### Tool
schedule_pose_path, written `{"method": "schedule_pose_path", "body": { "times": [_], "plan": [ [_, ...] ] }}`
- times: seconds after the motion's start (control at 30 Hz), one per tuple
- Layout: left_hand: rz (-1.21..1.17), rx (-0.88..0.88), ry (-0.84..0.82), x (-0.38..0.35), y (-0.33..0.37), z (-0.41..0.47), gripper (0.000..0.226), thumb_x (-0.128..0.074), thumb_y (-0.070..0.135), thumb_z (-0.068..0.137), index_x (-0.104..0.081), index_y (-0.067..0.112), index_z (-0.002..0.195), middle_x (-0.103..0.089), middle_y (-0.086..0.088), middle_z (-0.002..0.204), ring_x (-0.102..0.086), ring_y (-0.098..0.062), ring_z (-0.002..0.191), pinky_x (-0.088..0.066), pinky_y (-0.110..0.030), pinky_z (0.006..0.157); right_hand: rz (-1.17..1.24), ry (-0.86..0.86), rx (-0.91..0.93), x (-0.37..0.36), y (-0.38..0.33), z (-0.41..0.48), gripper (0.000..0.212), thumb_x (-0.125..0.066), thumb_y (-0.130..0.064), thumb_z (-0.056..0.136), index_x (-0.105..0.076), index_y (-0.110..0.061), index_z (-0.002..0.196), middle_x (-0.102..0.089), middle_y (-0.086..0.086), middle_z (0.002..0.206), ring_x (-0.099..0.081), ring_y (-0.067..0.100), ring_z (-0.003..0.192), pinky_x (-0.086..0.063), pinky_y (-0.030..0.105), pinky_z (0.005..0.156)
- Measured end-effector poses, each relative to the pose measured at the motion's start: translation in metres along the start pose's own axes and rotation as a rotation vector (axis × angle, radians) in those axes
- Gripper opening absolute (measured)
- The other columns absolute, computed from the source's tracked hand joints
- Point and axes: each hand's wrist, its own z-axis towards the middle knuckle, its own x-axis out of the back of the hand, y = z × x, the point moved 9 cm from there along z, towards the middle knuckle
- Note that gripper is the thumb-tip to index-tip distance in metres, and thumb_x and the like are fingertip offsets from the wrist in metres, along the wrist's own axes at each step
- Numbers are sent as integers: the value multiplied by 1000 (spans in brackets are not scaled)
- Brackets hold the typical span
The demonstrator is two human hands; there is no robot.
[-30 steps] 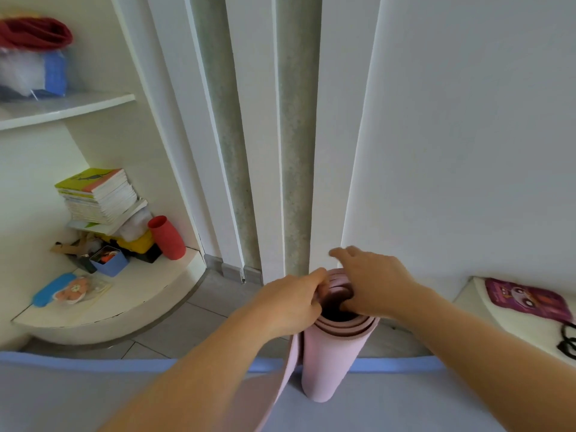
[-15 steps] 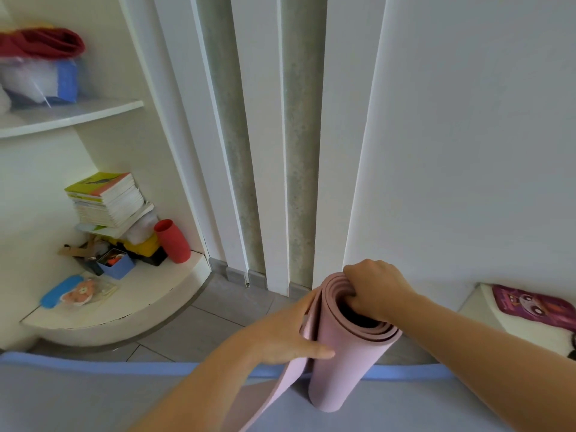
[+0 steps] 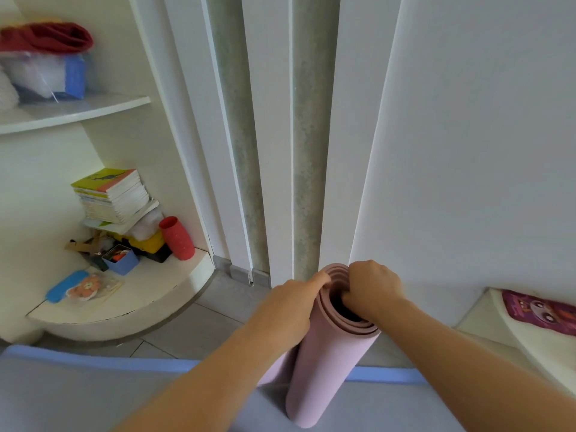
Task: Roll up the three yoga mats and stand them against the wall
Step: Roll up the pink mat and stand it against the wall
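Mat [image 3: 324,363] upright: right hand [image 3: 372,286] clenched on inner coils, left hand [image 3: 288,310] wrapped outside; twist inward against that hold to tighten.

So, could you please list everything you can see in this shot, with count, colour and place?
Rolled yoga mat: one, pink, standing upright on the flat mat, loose flap at its left.
Flat mat: one, grey-blue, floor, bottom of view.
Book stack: one, mixed colours, low corner shelf.
Cup: one, red, right of the books.
Small box: one, blue, same shelf.
Cloth: one, red, upper shelf.
Pouch: one, purple, ledge at right.
Left hand: grip on the roll's outer side.
Right hand: fingers inside the roll's top.
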Motion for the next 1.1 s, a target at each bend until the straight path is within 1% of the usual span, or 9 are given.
{"method": "schedule_pose_path", "body": {
  "times": [0.1,0.23,0.33,0.43,0.57,0.7,0.87,0.97,1.1],
  "plan": [
    [-48,45,-3,4,-14,-3,42,-34,7,93,-44,33,125,-62,-4,91,-57,-22,80,-46,-32,70,33,4,3,0,-10,2,10,-54,-26,86,-51,-17,87,-50,0,80,-49,20,72,-39,26,61],
    [-121,164,46,10,-31,-8,18,-36,32,99,-50,28,109,-56,7,69,-57,-17,68,-42,-30,60,87,12,14,-3,-24,2,23,-54,-26,85,-52,-18,107,-61,3,98,-51,21,76,-38,27,62],
    [-52,190,31,7,-30,-9,20,-46,40,95,-43,24,107,-50,10,74,-52,-11,69,-33,-22,53,100,40,39,-6,-31,1,61,-54,-28,86,-28,-27,141,-58,3,111,-59,25,94,-41,28,67],
    [-86,212,-29,3,-31,-12,12,-47,26,96,-41,21,105,-48,6,77,-50,-12,69,-29,-19,51,-10,9,120,-12,-39,-6,74,-49,-31,92,-3,-33,150,-54,5,118,-58,26,100,-42,29,69],
    [-121,156,-32,7,-31,-20,12,-48,20,94,-44,20,105,-44,10,74,-45,-10,70,-28,-18,53,-181,-94,274,-8,-42,-10,52,-48,-38,91,-31,-28,139,-59,3,115,-58,26,105,-47,33,80],
    [-118,112,-70,8,-31,-24,21,-51,21,93,-43,20,112,-40,12,71,-40,-3,63,-27,-22,55,-140,-235,471,1,-61,-9,64,-66,-46,80,-39,-36,138,-57,-8,124,-54,19,116,-45,32,93],
    [-159,117,-57,6,-37,-26,24,-54,23,91,-37,22,109,-50,8,77,-46,-8,60,-33,-21,52,-116,-232,524,-14,-86,-6,21,-65,-43,80,-58,-23,83,-56,-7,72,-58,17,75,-47,27,68],
    [-236,189,14,8,-52,-31,34,-59,32,90,-37,26,116,-61,5,100,-58,-10,72,-48,-25,65,-122,-128,519,-12,-89,-8,20,-57,-39,86,-59,-19,86,-54,-5,71,-55,16,71,-41,25,64],
    [-425,321,-48,-5,-62,-46,69,-61,53,83,-30,32,141,-52,12,129,-55,-7,108,-40,-21,88,-120,-102,465,-15,-84,-9,15,-54,-36,87,-56,-20,87,-54,-4,77,-55,18,75,-43,26,67]
  ]
}}
